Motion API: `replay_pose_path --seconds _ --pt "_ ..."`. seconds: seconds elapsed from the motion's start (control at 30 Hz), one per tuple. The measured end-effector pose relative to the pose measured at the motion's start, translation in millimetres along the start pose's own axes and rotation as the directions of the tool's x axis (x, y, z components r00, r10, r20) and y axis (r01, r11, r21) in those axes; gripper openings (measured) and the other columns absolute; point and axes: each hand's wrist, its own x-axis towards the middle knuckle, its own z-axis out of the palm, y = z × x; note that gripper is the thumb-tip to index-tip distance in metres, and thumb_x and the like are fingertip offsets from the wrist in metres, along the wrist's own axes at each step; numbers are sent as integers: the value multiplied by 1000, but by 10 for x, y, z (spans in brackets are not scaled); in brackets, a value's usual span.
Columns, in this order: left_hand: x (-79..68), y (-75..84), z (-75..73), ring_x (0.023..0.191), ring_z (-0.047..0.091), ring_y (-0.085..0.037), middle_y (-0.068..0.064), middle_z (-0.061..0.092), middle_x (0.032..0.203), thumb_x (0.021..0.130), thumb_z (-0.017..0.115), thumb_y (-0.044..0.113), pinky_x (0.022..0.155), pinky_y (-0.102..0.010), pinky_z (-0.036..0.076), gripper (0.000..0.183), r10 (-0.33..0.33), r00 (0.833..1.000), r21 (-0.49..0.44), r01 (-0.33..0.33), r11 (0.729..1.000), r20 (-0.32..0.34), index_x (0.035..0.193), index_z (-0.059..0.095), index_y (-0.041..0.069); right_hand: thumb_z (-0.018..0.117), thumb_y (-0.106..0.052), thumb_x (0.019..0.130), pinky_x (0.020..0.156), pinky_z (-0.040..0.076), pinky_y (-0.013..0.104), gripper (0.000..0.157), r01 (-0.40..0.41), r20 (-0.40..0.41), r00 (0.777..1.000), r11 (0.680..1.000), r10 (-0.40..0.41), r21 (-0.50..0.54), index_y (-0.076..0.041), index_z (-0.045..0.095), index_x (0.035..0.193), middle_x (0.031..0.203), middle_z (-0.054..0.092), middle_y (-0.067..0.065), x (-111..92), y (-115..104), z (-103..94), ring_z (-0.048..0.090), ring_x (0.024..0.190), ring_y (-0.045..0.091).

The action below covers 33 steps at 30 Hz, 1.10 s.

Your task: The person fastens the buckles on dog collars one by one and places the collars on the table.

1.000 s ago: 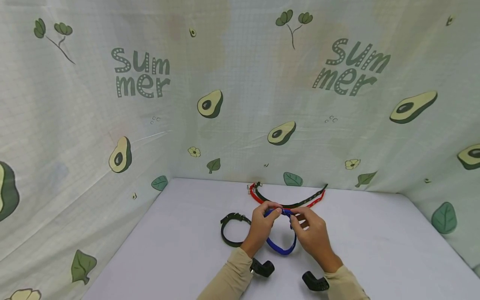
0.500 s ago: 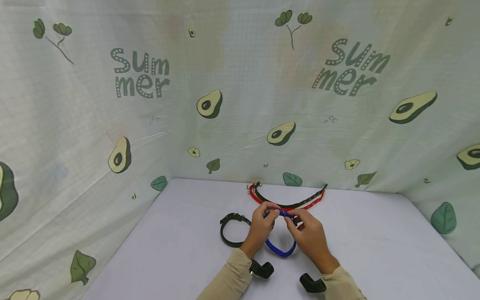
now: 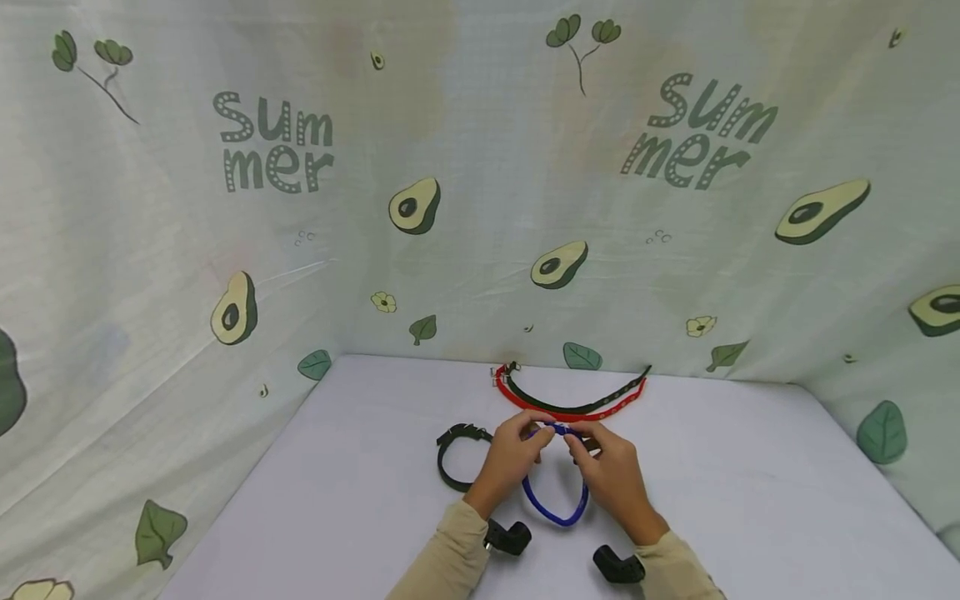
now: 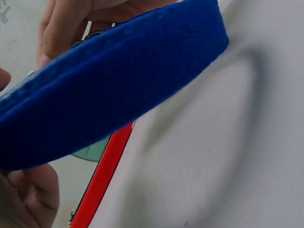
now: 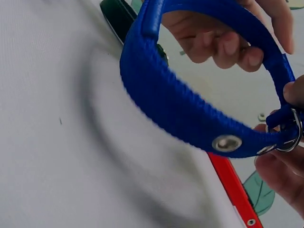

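Both hands hold a blue dog collar [image 3: 558, 518] buckled into a loop, raised above the white table. My left hand [image 3: 508, 457] pinches its upper part from the left. From the right, my right hand [image 3: 613, 473] pinches it close by, its thumb and fingers beside the metal buckle and ring [image 5: 295, 130] in the right wrist view. A metal eyelet [image 5: 227, 143] shows on the strap there. The loop hangs down between the wrists. In the left wrist view the blue band [image 4: 118, 85] fills much of the picture and covers part of the fingers.
A dark collar [image 3: 450, 479], closed in a ring, lies left of the left hand. Behind the hands, a red collar [image 3: 611, 412] and a dark collar [image 3: 532, 400] lie stretched in a curve. Black devices [image 3: 512, 538] sit at both wrists. A printed curtain [image 3: 480, 208] hangs behind.
Both hands have drawn slightly nearer and left with the blue collar, whose loop hangs a little lower in view. The right fingers have shifted along the strap toward the left hand.
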Motion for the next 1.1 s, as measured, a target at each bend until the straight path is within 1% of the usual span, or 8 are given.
replay_pose_path --seconds 0.1,0.27,0.43,0.57,0.73,0.9,1.0,1.1 --pt "-26 0 -36 66 55 -9 5 61 80 95 69 30 57 -25 46 17 11 1000 133 -9 991 -12 110 72 21 80 -2 84 55 51 21 21 -78 13 997 996 77 36 -4 71 102 85 73 0 -16 -6 18 66 68 10" --pt "-47 -12 -96 69 54 -4 13 62 80 92 73 26 58 -23 47 16 38 998 297 -22 955 -48 106 76 19 81 -1 82 60 54 24 24 -105 26 994 994 104 33 -1 72 103 94 74 5 -19 9 47 68 73 15" --pt "-39 -1 -142 72 56 -1 17 64 79 91 75 30 62 -23 47 15 29 994 388 13 922 -104 103 77 21 80 -3 84 64 56 26 25 -137 86 988 989 132 56 -1 71 108 100 74 7 -5 47 72 71 79 19" --pt "-39 -60 -145 70 56 0 19 65 77 90 75 32 62 -24 46 13 12 993 433 40 901 -116 99 77 23 80 -6 85 67 57 28 27 -201 136 972 977 191 64 0 70 110 103 73 8 -44 66 81 71 82 21" --pt "-40 -94 -152 66 54 -1 19 64 74 89 76 34 61 -26 44 11 -6 988 456 78 886 -156 94 77 24 81 -10 85 70 57 28 30 -319 203 929 948 310 14 -3 70 113 102 71 7 -69 80 61 69 84 19" --pt "-41 -94 -169 66 55 -2 16 65 74 89 76 35 61 -28 45 13 -24 979 475 119 872 -201 94 77 23 79 -14 86 59 50 23 30 -422 279 866 906 415 -39 -4 70 113 84 65 1 -52 88 19 60 72 13" --pt "-37 -101 -177 67 56 -2 14 66 76 89 76 34 61 -28 46 15 -30 980 470 121 875 -196 96 76 21 79 -13 85 55 45 24 26 -442 299 849 895 437 -53 -4 71 109 76 60 -1 -51 100 6 54 64 12" --pt "-40 -118 -189 68 56 -2 15 67 77 89 76 34 62 -27 46 15 -30 984 483 113 868 -177 96 75 20 78 -12 85 54 43 25 22 -446 303 843 892 444 -65 -6 72 105 73 59 -2 -55 120 21 52 61 12"
